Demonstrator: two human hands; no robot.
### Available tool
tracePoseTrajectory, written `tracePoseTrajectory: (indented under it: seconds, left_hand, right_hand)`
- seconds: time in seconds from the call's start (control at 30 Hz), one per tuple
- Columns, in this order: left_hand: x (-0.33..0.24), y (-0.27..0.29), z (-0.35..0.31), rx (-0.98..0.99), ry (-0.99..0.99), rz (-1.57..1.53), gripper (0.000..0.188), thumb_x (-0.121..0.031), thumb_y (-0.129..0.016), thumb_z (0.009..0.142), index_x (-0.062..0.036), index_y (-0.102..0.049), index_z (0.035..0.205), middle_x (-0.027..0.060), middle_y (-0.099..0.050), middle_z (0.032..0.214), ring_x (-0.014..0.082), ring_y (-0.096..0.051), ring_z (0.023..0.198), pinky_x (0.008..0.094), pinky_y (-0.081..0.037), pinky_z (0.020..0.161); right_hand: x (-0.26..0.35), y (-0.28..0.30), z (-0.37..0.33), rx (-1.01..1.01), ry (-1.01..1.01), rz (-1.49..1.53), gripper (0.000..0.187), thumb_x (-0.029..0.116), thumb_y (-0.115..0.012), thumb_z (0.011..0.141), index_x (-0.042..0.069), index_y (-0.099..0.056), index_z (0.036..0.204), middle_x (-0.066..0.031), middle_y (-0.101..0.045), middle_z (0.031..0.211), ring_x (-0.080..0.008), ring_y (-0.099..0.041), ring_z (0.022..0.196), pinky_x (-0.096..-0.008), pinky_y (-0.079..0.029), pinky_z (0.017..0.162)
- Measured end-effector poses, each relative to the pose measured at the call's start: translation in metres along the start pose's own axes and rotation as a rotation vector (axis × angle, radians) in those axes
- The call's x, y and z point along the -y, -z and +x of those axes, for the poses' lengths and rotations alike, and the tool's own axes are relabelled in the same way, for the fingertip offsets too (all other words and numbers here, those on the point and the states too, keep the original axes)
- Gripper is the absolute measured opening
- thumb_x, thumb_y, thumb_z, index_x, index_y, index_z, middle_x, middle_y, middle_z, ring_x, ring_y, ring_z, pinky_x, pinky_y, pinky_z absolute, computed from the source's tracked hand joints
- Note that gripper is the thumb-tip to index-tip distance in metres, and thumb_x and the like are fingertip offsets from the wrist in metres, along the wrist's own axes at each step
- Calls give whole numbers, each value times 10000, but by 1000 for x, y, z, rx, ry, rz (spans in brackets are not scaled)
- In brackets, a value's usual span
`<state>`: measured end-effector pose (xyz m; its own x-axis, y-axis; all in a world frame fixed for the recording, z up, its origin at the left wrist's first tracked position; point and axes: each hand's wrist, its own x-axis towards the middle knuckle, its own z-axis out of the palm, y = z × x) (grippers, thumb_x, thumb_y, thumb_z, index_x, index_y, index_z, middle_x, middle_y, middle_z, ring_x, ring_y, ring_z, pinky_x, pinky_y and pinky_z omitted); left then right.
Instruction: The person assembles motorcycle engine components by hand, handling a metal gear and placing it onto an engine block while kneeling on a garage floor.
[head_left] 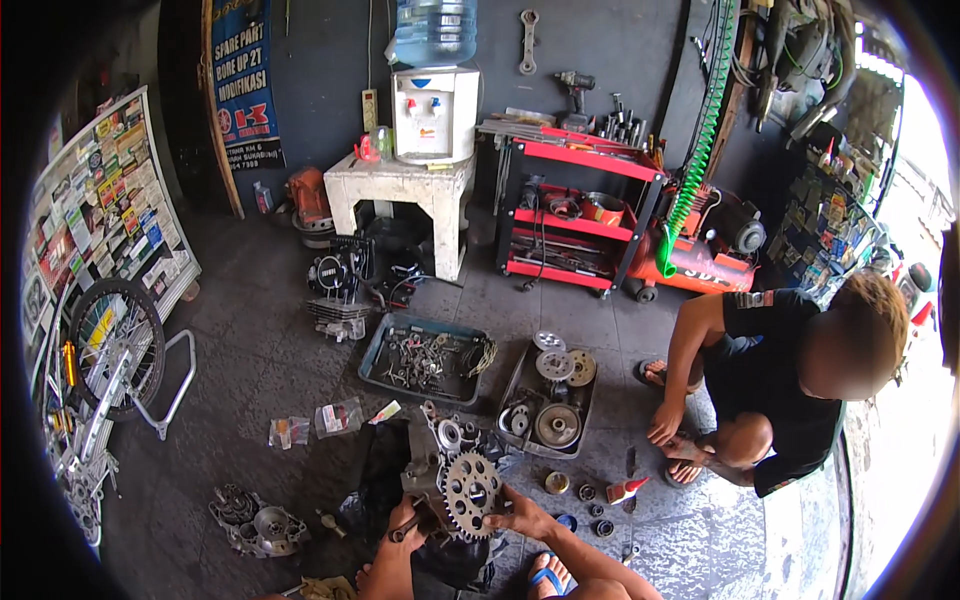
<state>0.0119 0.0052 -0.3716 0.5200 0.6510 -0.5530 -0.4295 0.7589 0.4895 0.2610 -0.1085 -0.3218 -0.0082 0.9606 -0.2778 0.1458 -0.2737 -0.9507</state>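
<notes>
In front of me, a grey engine crankcase (424, 470) stands over a black sheet (378, 475) on the floor. A large toothed sprocket (470, 492) with round holes is against its near right side. My left hand (402, 522) is closed at the case's lower left edge, with a short dark bar showing by the fingers; what the bar is I cannot make out. My right hand (522, 516) grips the sprocket's right rim, thumb and fingers at its teeth. Left of these lies another opened engine case half (258, 525).
A blue tray (372, 372) of small parts and a tray (590, 410) of gears and clutch parts sit just beyond. Bearings (587, 492) and a red-white bottle (628, 490) lie to the right. A person (770, 370) squats there. A red tool cart (590, 165) stands behind.
</notes>
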Motion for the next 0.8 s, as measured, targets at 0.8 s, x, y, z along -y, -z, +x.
tracePoseTrajectory:
  seconds: [0.8]
  left_hand:
    - [6,-18,-2,291,79,-415,460,-306,-491,984,2,-545,1321,186,-596,1323,322,-595,1200,494,-469,1056]
  right_hand:
    - [13,-4,-3,-28,0,-48,1000,445,-808,753,-36,-316,1479,-220,-504,1393,-320,-448,1331,-393,-319,1137]
